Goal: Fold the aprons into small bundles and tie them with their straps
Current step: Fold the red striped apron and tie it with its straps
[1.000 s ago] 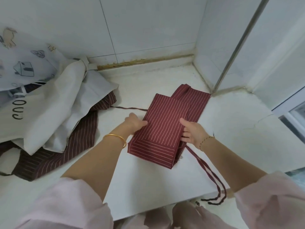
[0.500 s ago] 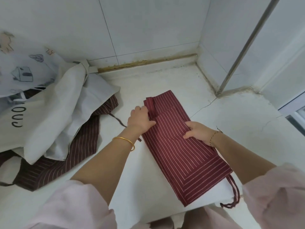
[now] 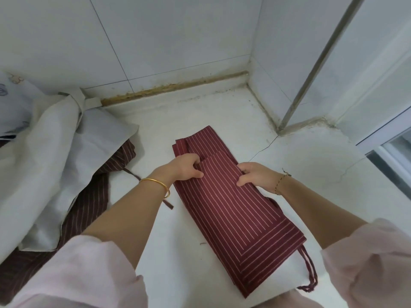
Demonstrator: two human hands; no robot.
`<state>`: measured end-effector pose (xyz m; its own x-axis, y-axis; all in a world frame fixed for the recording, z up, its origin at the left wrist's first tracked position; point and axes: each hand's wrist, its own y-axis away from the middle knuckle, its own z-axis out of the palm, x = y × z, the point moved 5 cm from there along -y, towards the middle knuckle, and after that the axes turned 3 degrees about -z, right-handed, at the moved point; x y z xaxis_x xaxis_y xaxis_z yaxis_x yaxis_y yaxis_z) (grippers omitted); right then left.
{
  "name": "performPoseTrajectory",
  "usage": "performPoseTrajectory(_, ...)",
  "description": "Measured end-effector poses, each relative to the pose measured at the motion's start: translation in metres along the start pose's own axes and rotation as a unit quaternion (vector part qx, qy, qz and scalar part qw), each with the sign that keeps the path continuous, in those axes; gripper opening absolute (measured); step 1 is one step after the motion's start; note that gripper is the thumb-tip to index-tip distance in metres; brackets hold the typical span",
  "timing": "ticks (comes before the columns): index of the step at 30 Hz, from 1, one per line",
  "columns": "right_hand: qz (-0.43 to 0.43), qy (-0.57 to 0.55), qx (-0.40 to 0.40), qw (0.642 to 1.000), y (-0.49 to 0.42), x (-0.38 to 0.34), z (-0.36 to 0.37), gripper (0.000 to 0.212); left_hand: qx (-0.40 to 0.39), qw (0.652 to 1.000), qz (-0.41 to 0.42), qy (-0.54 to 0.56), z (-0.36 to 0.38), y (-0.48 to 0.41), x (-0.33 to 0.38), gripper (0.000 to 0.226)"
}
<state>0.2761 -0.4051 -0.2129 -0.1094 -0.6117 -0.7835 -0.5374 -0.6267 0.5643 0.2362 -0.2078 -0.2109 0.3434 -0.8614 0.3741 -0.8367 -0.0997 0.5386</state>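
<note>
The left hand's (image 3: 185, 166) fingers (image 3: 194, 158) are curled, and with the thumb they pinch a folded edge of the maroon striped apron (image 3: 233, 216) near its far end. The right hand's (image 3: 258, 176) fingers (image 3: 243, 168) curl over the opposite long edge, with the thumb lying on top of the cloth, so both hands grip the same fold from either side. The apron lies folded into a long narrow strip on the white worktop (image 3: 218, 112), running diagonally from near the back wall to the front edge, where its straps (image 3: 310, 276) hang over. A gold bangle (image 3: 156, 185) circles the left wrist and a thin cord bracelet (image 3: 280, 182) the right. Well to the left lies a heap of a cream apron (image 3: 44, 156) over a brown striped apron (image 3: 89, 203).
</note>
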Motion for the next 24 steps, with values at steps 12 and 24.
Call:
performPoseTrajectory(12, -0.069, 0.237, 0.088, 0.965, -0.025, -0.005, -0.010, 0.017, 0.088, 0.988, 0.015, -0.126, -0.038, -0.019, 0.002, 0.030)
performPoseTrajectory(24, -0.047, 0.271, 0.119, 0.954, -0.047, 0.000, -0.018, 0.021, 0.188, 0.977, -0.042, -0.095, -0.050, -0.053, -0.013, 0.025)
